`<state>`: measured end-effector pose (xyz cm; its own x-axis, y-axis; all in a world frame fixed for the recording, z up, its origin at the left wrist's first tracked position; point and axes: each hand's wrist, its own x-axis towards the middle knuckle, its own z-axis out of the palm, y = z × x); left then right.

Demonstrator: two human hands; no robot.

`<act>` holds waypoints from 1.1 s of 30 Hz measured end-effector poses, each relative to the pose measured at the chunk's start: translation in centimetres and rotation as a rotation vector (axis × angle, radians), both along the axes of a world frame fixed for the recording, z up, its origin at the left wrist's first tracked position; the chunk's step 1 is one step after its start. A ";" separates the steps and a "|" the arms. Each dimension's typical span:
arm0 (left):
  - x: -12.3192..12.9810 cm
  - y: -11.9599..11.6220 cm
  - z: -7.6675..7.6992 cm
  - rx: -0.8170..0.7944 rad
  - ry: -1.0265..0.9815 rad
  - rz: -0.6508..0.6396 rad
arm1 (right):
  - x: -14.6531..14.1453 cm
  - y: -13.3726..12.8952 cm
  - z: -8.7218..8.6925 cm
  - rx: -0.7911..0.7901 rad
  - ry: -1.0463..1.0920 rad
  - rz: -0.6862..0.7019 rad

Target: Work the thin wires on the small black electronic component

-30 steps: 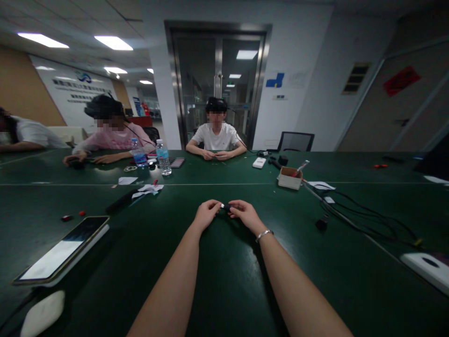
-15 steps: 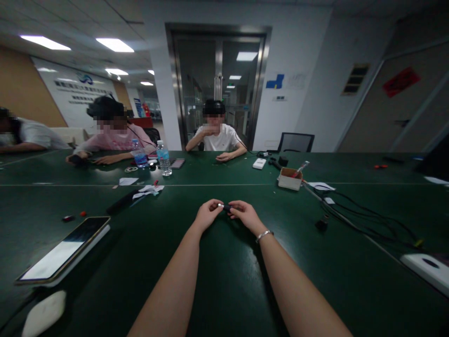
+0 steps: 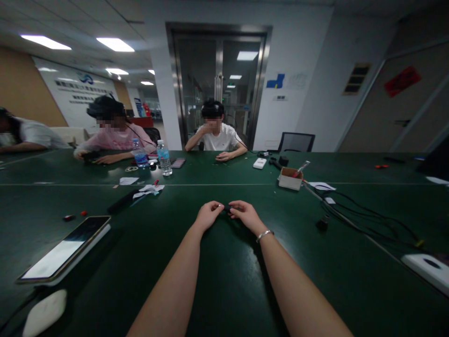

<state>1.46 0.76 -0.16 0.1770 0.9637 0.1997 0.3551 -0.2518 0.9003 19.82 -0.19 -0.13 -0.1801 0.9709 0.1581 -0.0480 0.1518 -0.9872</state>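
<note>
Over the green table my two hands meet, both closed around a small black stick-like object. At its left end a little bright spot shows by the fingertips of my left hand, which pinches that end. My right hand grips the dark right end between thumb and fingers; a silver bracelet is on that wrist. Fingers cover much of the object, and its exact kind is too small to make out.
A phone on a white block and a white mouse-like item lie left. Bottles, crumpled paper, a small box and cables lie farther out. People sit across the table.
The fingers of my left hand now cover more of the object's bright end, so less of it shows. The person in pink has shifted their hands slightly.
</note>
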 end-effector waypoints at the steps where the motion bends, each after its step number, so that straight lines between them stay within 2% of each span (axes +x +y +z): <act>1: 0.0 0.0 0.0 0.000 0.018 0.004 | 0.0 0.0 0.0 0.002 0.000 0.002; 9: 0.4 -0.6 0.5 0.006 0.148 0.078 | 0.0 -0.1 0.1 -0.002 0.013 -0.018; 18: 0.6 -0.9 1.0 -0.029 0.192 0.133 | -0.1 -0.4 0.4 0.008 0.020 -0.030; 33: 0.6 -0.6 0.8 -0.030 0.129 0.172 | -0.7 -0.5 0.7 0.092 -0.080 -0.075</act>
<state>2.08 0.20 0.69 0.0318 0.9871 0.1567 0.5032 -0.1513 0.8508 19.08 -0.67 0.52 -0.1233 0.9640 0.2354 0.0453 0.2424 -0.9691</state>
